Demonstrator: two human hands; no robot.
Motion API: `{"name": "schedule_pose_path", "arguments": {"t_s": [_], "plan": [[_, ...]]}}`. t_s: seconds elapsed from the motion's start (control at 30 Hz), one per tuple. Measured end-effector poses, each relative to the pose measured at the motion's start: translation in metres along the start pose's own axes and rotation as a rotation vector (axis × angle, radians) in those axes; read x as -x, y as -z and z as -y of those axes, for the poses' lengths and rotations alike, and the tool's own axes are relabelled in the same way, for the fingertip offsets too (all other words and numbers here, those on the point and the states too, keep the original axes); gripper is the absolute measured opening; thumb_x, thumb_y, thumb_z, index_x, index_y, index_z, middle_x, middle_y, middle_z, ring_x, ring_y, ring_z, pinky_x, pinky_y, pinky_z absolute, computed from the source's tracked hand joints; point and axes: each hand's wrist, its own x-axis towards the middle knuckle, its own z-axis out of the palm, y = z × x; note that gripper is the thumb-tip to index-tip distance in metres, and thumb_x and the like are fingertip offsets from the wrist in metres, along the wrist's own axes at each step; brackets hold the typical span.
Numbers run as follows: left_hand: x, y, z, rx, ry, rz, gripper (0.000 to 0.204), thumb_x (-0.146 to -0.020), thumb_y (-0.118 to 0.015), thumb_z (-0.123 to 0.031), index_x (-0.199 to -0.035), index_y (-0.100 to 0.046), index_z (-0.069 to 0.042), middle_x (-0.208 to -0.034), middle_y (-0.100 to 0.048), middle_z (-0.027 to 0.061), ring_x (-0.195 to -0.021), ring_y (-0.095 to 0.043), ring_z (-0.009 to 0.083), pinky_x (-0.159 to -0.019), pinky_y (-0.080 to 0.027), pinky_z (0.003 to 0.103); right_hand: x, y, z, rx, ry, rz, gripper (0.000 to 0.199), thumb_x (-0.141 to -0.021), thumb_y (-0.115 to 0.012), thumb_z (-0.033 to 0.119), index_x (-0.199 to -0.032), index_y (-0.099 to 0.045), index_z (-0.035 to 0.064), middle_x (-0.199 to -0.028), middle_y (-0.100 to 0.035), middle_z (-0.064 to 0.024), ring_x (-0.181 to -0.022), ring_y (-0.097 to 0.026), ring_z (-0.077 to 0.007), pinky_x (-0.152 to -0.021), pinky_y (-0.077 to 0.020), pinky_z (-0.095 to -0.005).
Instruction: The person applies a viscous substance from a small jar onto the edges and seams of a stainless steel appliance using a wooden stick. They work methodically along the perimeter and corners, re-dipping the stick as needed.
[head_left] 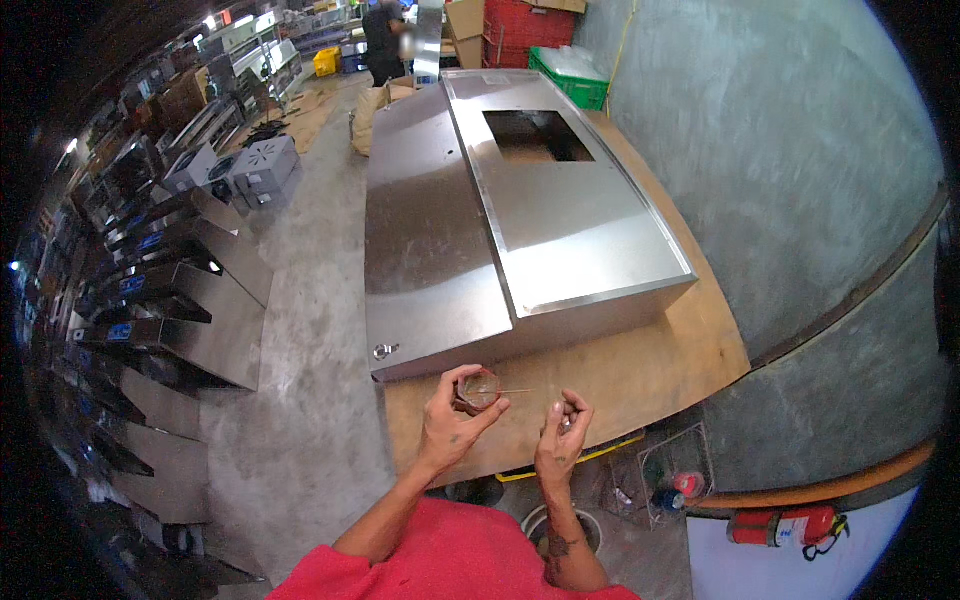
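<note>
My left hand (452, 425) is closed around a small round clear cup (482, 384) with a reddish rim, held above the near end of the wooden table. From the cup a thin stick (516, 391) points right, toward my other hand. My right hand (560, 440) is raised beside it with its fingers curled in. Something small and shiny shows at those fingers, too small to name. Just beyond both hands lies a large stainless steel cabinet (430, 230), with a round lock in its near left corner. Its raised right panel (590, 240) has a rectangular opening.
The wooden tabletop (690, 350) runs along a grey wall (760, 150) on the right. A wire basket (680, 480) and a red fire extinguisher (785, 527) are at the lower right. Bent steel panels (215, 330) stand at left. A person (384, 45) is at the far end.
</note>
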Motion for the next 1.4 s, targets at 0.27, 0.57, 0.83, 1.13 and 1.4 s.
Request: {"name": "schedule_pose_path", "arguments": {"t_s": [0.27, 0.57, 0.83, 1.13, 1.4], "plan": [[0.022, 0.023, 0.012, -0.054, 0.009, -0.145, 0.062, -0.088, -0.093, -0.022, -0.137, -0.059, -0.004, -0.116, -0.074, 0.0107, -0.102, -0.073, 0.0173, -0.089, -0.06, 0.033, 0.015, 0.03, -0.053, 0.339, -0.044, 0.155, 0.028, -0.112, -0.056, 0.021, -0.129, -0.062, 0.0004, -0.1, -0.064, -0.0098, -0.092, -0.061, -0.0179, -0.084, -0.0512, -0.0354], [0.031, 0.079, 0.014, -0.067, -0.011, -0.201, 0.057, -0.09, -0.091, -0.018, -0.136, -0.06, -0.006, -0.116, -0.073, 0.0072, -0.105, -0.07, 0.0165, -0.093, -0.058, 0.033, 0.032, -0.016, -0.075, 0.379, 0.083, 0.338, 0.024, -0.109, -0.061, 0.017, -0.127, -0.065, 0.0012, -0.098, -0.069, -0.0115, -0.092, -0.065, -0.018, -0.082, -0.0534, -0.0347], [0.039, 0.189, 0.033, 0.021, 0.027, -0.289, 0.056, -0.09, -0.09, -0.015, -0.136, -0.06, -0.003, -0.12, -0.071, 0.0087, -0.107, -0.071, 0.017, -0.093, -0.058, 0.033, 0.081, -0.082, -0.099, 0.428, 0.047, 0.413, 0.028, -0.108, -0.062, 0.021, -0.128, -0.068, 0.0018, -0.107, -0.073, -0.013, -0.094, -0.068, -0.0196, -0.084, -0.0557, -0.0365], [0.049, 0.366, 0.085, -0.128, 0.06, -0.287, 0.061, -0.093, -0.088, -0.018, -0.142, -0.056, -0.001, -0.128, -0.066, 0.0112, -0.115, -0.068, 0.0204, -0.098, -0.057, 0.036, 0.182, -0.247, -0.093, 0.343, -0.181, 0.602, 0.024, -0.103, -0.071, 0.021, -0.118, -0.071, 0.0029, -0.097, -0.074, -0.0138, -0.088, -0.069, -0.0249, -0.081, -0.0548, -0.0392], [0.051, 0.449, 0.092, -0.13, 0.106, -0.335, 0.059, -0.093, -0.087, -0.016, -0.141, -0.057, -0.002, -0.134, -0.062, 0.0104, -0.123, -0.061, 0.0222, -0.105, -0.052, 0.036, 0.198, -0.332, -0.1, 0.44, -0.124, 0.767, 0.023, -0.102, -0.07, 0.019, -0.117, -0.07, 0.0017, -0.097, -0.076, -0.0142, -0.089, -0.071, -0.0225, -0.08, -0.0546, -0.0391]]}}
